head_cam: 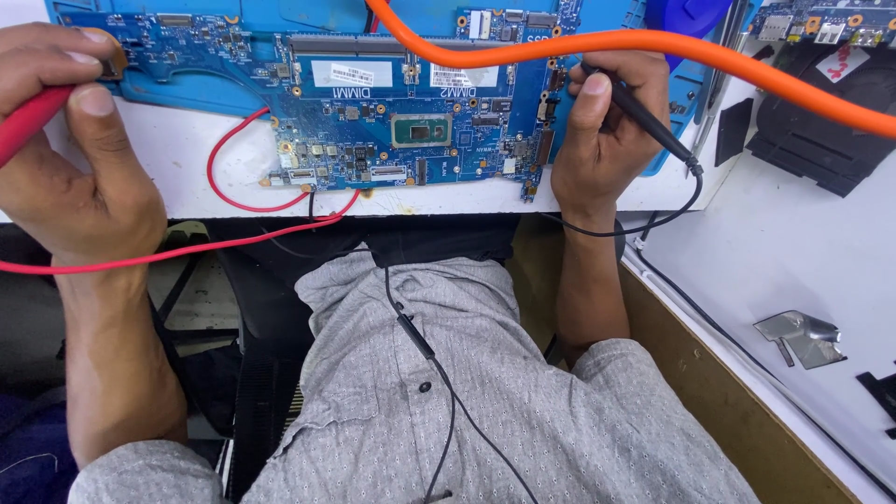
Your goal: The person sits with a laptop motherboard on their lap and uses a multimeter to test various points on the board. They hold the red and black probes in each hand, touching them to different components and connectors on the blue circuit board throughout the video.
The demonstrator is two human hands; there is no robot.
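A blue board [392,112] lies flat on the white tabletop [187,168], chips up for probing. Right of the board, the right hand [602,140] pinches a black probe [644,117] like a pen, tip at the board's edge. Left of the board, the left hand [70,149] grips a red probe [28,121]; its red lead [233,177] loops below the board. An orange cable [709,56] crosses above.

This is looking like an electronics repair workshop. A bare blue laptop circuit board [411,112] is lying on a blue work mat [187,89] at twelve o'clock on a white bench [793,252]. A second board [821,23] and a black fan part [812,131] are sitting at two o'clock. Red [233,177] and black [653,219] test leads are trailing over the bench edge, and an orange cable [709,61] is crossing overhead.
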